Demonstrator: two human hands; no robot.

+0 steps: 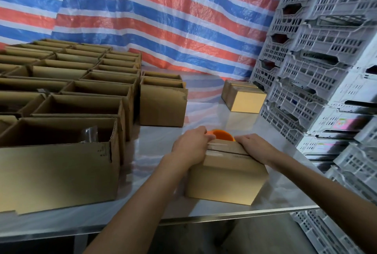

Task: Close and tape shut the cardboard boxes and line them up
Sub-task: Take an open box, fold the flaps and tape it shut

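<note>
A small closed cardboard box point(224, 182) sits near the table's front edge, with a strip of clear tape along its top seam. My left hand point(190, 146) lies over the box's top left. Its fingers curl onto the rim of an orange tape roll point(223, 135), which sits at the box's far edge and is mostly hidden behind it. My right hand point(254, 145) rests flat on the top right of the box, fingers straight, pressing the flap down.
Several open cardboard boxes point(81, 108) stand in rows on the left, and the nearest one point(59, 170) is at the front left. Two more open boxes point(163, 100) stand behind. A closed box point(244, 98) sits at the back right. Stacked white plastic crates point(318, 74) wall the right side. The steel table's front edge point(224, 214) is close.
</note>
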